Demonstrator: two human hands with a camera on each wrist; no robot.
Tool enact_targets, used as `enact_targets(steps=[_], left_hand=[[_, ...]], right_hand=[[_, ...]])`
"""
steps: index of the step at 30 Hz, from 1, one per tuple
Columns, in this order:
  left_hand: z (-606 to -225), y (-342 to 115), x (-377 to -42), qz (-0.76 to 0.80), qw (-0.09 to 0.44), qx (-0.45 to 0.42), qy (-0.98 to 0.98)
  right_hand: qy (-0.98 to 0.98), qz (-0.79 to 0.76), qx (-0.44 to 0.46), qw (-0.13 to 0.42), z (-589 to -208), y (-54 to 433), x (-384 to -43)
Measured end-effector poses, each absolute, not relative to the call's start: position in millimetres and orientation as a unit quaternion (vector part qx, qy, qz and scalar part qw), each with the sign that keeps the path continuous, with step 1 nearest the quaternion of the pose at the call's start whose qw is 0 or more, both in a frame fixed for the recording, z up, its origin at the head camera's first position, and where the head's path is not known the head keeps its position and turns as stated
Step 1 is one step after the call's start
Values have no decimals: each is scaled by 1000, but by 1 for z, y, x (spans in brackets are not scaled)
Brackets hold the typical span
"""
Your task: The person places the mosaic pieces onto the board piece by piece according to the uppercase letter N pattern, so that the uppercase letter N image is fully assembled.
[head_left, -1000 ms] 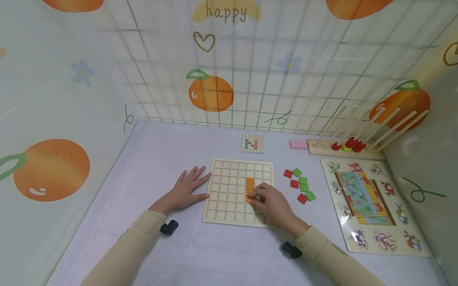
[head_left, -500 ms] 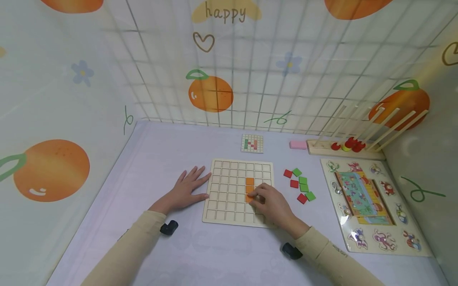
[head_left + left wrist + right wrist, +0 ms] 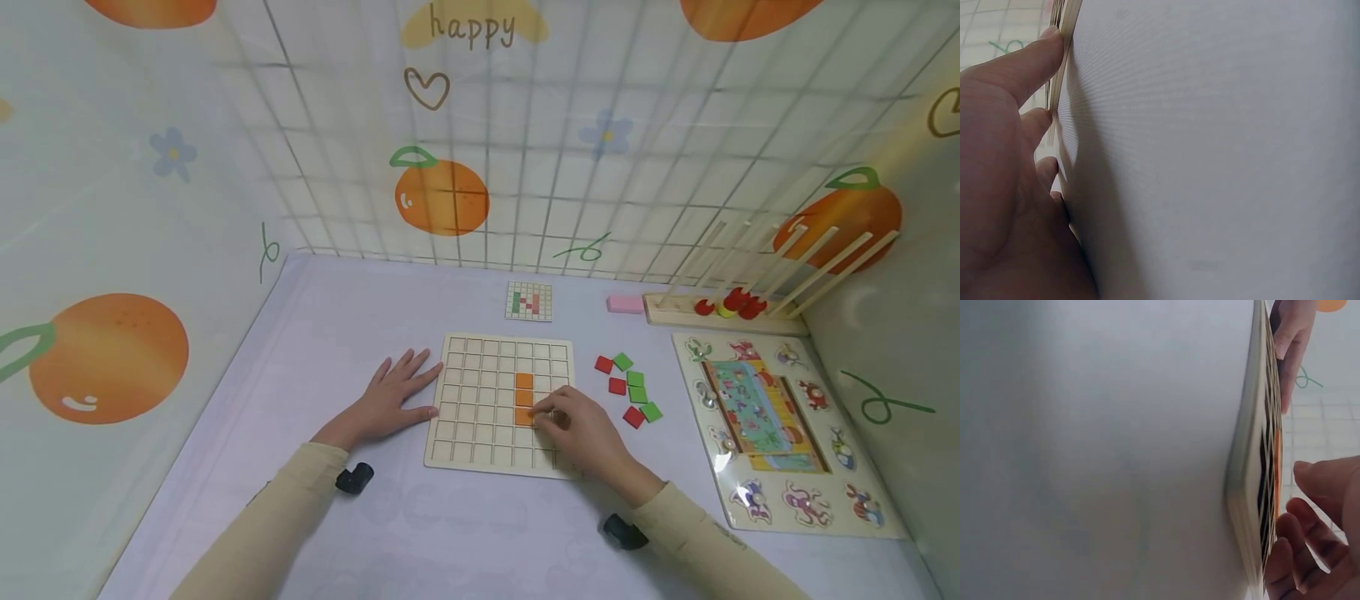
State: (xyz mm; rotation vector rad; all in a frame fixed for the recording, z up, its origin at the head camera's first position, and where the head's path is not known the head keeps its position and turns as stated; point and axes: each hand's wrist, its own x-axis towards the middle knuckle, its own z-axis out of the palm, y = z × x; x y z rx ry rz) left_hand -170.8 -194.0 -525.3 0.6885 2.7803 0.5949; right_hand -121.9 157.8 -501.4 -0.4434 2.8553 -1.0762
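Note:
A wooden grid board (image 3: 465,457) lies flat on the table, with three orange square tiles (image 3: 524,398) in a column right of its middle. My left hand (image 3: 388,396) rests with fingers spread at the board's left side. Its thumb and index finger touch that edge, also seen with the board (image 3: 1067,37) in the left wrist view. Over the board's right part is my right hand (image 3: 581,433), fingers bent and fingertips just right of the lowest orange tile. The right wrist view shows its thumb (image 3: 1319,478) apart from its fingers, with nothing between them.
Several red tiles (image 3: 617,386) and green tiles (image 3: 637,394) lie loose right of the board. Behind it is a small pattern card (image 3: 529,301). A pink block (image 3: 626,304), a peg stand (image 3: 720,317) and a picture puzzle (image 3: 765,500) are at the right.
My right hand has let go of the lowest orange tile and drawn back slightly to the right, so that tile now shows whole. The left hand has stayed put.

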Motion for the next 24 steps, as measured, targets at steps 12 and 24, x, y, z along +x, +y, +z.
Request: enact_targets(steps=[12, 24], left_hand=[[-524, -195, -171, 205, 114, 238, 943], [-522, -194, -170, 205, 114, 237, 943]], right_hand=[[940, -328, -89, 33, -496, 201, -123], [951, -303, -49, 26, -504, 247, -119]])
